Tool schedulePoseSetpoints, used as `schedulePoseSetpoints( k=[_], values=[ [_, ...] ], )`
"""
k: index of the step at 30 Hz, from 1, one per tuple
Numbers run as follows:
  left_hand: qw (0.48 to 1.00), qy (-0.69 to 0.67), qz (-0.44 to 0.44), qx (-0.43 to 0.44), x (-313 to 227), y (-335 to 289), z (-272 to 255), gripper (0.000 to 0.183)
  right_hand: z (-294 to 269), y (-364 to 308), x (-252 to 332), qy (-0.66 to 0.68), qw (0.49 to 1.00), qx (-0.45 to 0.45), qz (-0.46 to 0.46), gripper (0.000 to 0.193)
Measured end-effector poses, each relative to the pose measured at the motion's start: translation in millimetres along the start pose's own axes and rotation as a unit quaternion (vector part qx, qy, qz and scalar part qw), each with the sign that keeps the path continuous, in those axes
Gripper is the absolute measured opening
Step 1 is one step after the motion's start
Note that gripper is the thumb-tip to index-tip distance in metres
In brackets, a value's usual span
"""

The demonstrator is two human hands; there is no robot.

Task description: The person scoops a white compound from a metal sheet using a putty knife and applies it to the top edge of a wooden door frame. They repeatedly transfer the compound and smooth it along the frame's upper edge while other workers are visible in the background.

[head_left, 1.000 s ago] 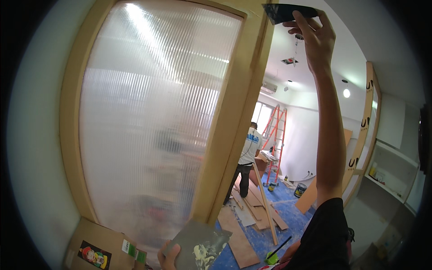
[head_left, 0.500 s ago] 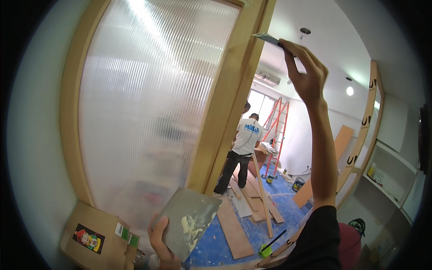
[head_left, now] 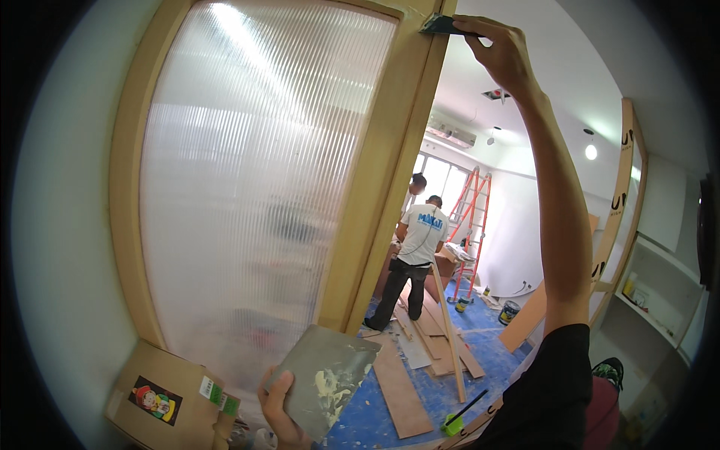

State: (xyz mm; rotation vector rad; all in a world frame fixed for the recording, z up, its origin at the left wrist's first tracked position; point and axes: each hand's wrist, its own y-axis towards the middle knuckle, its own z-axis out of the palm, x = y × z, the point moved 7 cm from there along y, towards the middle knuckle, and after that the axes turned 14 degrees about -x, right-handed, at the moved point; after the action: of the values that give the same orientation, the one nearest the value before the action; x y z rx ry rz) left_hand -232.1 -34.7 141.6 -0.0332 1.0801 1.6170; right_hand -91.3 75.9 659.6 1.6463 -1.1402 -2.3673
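Note:
My right hand (head_left: 501, 56) is raised high, its fingers closed on the handle of a dark putty knife (head_left: 441, 25). The knife's blade meets the upper part of the wooden frame (head_left: 367, 187) around a ribbed translucent panel (head_left: 247, 172). Low in front of me, my left hand (head_left: 279, 401) grips a flat grey rectangular plate (head_left: 319, 379) by its left edge, thumb on top. Smears of pale yellowish putty (head_left: 334, 386) lie on the plate's face.
A cardboard box (head_left: 161, 390) stands at lower left. Beyond the frame, a person in a white shirt (head_left: 424, 229) and another person work near an orange ladder (head_left: 474, 225). Wooden boards (head_left: 401, 390) lie on blue floor covering (head_left: 375, 412). A green container (head_left: 453, 424) holds a dark stick.
My right hand has moved up and slightly left, and the knife's blade now lies against the frame. My left hand still holds the plate. The view has shifted slightly.

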Motion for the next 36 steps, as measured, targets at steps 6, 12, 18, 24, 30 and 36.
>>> schedulePoseSetpoints(
  k=[6,12,18,24,30,36],
  values=[
    [0.858,-0.314,-0.397,-0.09,55.1,-19.0,-6.2,0.055,4.8,4.4,-6.7,0.014,1.0,0.025,-0.001,0.022],
    [0.873,-0.277,-0.391,-0.091,28.7,-3.5,0.2,0.038,12.2,15.0,-24.4,0.015,0.995,0.049,0.09,0.022],
    [0.883,-0.175,-0.414,-0.132,9.9,7.2,1.8,0.027,21.5,21.6,-15.5,0.053,0.996,0.007,0.071,0.021],
    [0.97,-0.05,-0.205,-0.121,3.9,12.4,-13.0,0.036,14.7,33.2,-29.1,0.136,0.964,-0.132,0.184,0.014],
    [0.999,0.017,0.0,-0.033,-5.1,0.6,-13.1,0.051,-0.9,25.9,-39.1,0.182,0.934,-0.082,0.297,0.013],
    [0.985,0.112,0.132,0.015,-3.7,-8.2,-13.3,0.043,4.1,35.3,-37.2,0.197,0.916,-0.047,0.347,0.02]
  ],
)
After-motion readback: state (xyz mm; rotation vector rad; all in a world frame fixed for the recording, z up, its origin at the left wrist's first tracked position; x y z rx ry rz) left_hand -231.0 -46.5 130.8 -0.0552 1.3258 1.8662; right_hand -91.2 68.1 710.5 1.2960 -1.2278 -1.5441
